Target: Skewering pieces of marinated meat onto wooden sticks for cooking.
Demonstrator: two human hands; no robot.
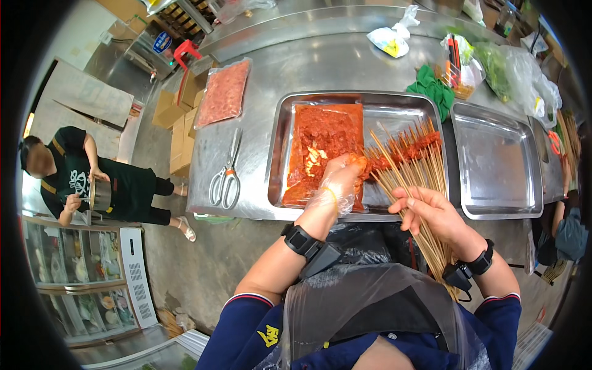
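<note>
My left hand [340, 180], in a clear plastic glove stained red at the fingertips, pinches a piece of red marinated meat [360, 187] beside the skewer tips. My right hand [430, 210] is bare and holds a bamboo skewer [418, 229] among a long loose bundle. Meat-loaded skewers [418, 147] lie in a row across the right part of a steel tray [393, 98], their handles hanging over its front edge. In the tray's left part rests an opened plastic bag of red marinated meat [328, 125]. The exact grip of my left fingers is partly hidden.
Scissors [226, 173] and a flat sealed pack of meat [224, 92] lie on the steel table's left side. At right are a second steel tray [499, 162], a green cloth [432, 88] and plastic bags [532, 78]. Another person [106, 185] stands at left holding a pot.
</note>
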